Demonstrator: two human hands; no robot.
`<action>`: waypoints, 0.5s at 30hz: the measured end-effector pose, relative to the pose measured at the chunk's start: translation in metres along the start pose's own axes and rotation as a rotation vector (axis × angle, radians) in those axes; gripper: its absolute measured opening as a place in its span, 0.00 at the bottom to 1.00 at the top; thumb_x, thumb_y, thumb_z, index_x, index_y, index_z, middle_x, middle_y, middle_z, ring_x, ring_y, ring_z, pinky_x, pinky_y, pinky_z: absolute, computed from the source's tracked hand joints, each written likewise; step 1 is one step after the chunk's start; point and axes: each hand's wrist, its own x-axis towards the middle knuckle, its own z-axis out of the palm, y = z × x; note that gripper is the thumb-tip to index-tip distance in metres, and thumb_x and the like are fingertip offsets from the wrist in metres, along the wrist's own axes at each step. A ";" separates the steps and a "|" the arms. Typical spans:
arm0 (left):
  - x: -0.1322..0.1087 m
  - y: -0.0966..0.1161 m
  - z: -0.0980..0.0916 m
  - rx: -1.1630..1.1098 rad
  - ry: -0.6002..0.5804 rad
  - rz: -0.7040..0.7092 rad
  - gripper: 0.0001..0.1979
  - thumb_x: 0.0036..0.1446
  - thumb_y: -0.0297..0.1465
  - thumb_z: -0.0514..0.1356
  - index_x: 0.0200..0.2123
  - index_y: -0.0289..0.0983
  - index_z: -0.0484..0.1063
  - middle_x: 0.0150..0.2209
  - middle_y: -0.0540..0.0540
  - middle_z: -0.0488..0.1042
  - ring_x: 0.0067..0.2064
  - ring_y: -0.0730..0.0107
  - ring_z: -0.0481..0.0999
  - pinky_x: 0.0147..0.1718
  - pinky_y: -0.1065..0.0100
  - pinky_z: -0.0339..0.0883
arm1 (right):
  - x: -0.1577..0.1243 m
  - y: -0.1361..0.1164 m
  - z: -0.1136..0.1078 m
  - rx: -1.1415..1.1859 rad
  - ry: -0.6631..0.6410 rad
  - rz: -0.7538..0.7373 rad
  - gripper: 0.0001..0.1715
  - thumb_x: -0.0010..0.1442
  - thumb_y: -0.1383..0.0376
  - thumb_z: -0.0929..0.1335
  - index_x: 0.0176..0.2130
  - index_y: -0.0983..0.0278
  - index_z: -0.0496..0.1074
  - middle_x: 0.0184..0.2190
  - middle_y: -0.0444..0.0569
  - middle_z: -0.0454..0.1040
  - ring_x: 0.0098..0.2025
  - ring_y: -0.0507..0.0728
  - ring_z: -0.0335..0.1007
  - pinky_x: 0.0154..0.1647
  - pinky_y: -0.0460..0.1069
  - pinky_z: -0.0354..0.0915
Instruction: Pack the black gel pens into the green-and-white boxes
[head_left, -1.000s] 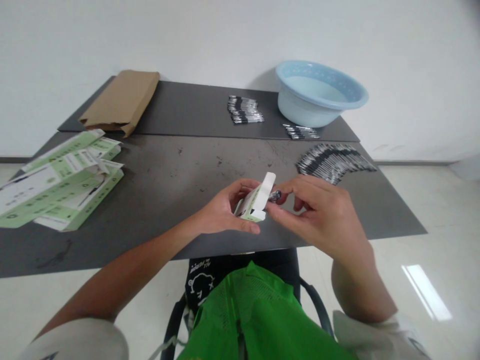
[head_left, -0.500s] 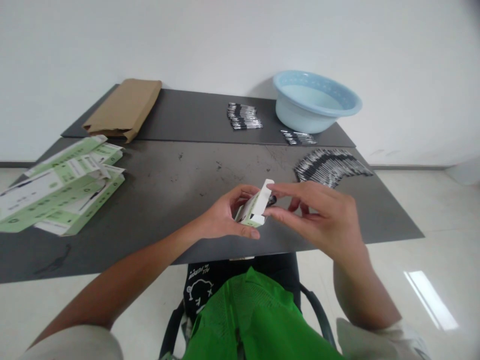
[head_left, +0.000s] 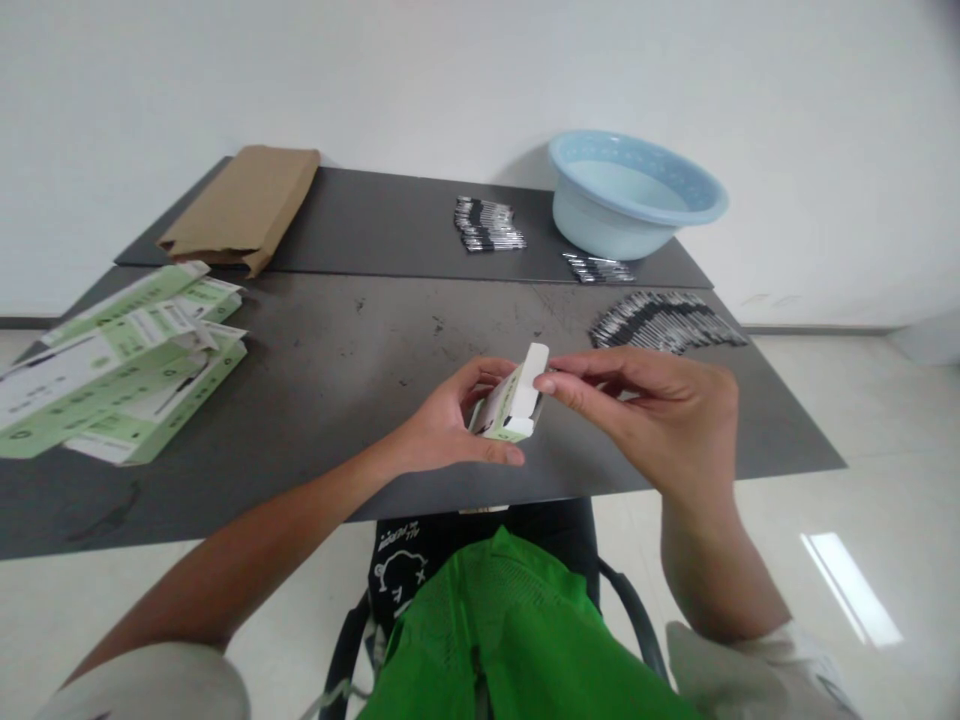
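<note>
My left hand [head_left: 450, 425] grips a small green-and-white carton [head_left: 510, 405] just above the front edge of the dark grey table [head_left: 337, 350]. The carton's white end flap stands open toward the right. My right hand [head_left: 660, 420] is beside it, with the tips of thumb and forefinger at the open flap. The dark pen-like piece seen earlier no longer shows; it is hidden or inside the carton.
Flat green-and-white cartons [head_left: 112, 360] lie stacked at the left. A brown paper bag [head_left: 244, 205] lies at the back left. Black-and-silver pens lie in a large heap [head_left: 664, 322] at the right and two small groups [head_left: 487, 222] near a light blue basin [head_left: 634, 195].
The dark pen tip that stuck out of the carton's open end has gone out of sight. My right fingers moved up to the flap.
</note>
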 end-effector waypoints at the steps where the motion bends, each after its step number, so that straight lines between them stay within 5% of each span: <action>1: 0.000 0.000 0.001 0.007 0.011 0.006 0.45 0.42 0.36 0.86 0.62 0.47 0.72 0.60 0.41 0.77 0.64 0.45 0.76 0.67 0.41 0.64 | 0.000 -0.001 0.001 0.012 0.004 0.018 0.08 0.61 0.55 0.84 0.41 0.51 0.89 0.35 0.39 0.89 0.29 0.50 0.81 0.29 0.46 0.72; 15: 0.000 0.000 0.003 0.054 0.062 0.016 0.42 0.42 0.38 0.86 0.58 0.46 0.73 0.60 0.41 0.76 0.65 0.45 0.76 0.68 0.42 0.64 | 0.000 0.017 0.001 0.170 -0.200 0.112 0.07 0.65 0.55 0.82 0.38 0.54 0.88 0.36 0.42 0.89 0.32 0.52 0.84 0.31 0.45 0.74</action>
